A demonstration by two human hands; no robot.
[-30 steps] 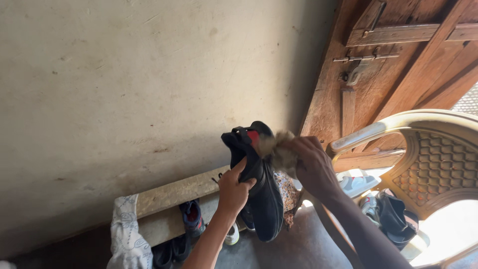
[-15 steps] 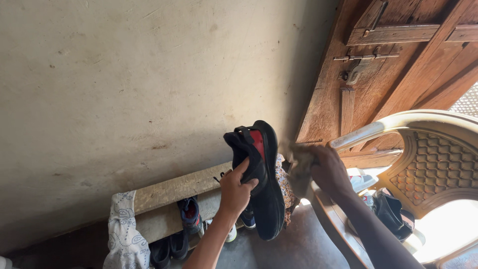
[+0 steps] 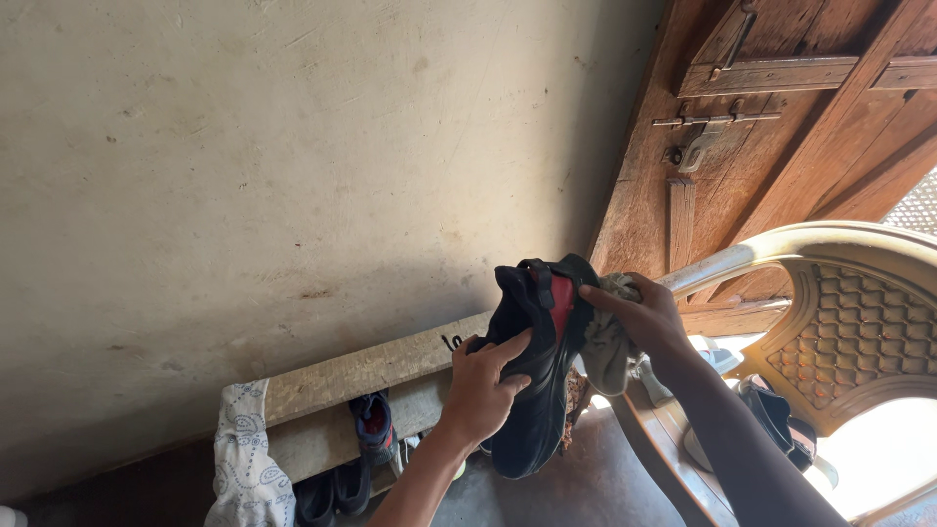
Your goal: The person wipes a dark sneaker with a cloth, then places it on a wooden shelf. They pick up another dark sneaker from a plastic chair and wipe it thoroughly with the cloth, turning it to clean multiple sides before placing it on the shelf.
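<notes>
Gripping a black shoe (image 3: 532,390) upright, long axis vertical, in the left hand (image 3: 483,390); pressing a bunched grey cloth (image 3: 607,342) against its upper side with the right hand (image 3: 639,317).

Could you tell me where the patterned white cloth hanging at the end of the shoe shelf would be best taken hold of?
Probably at its top fold, where the patterned white cloth drapes over the end of the stone shelf. Come from above and the open left side: that bunched fold offers a pinchable ridge, while the lower part hangs flat near the shoes.
</notes>
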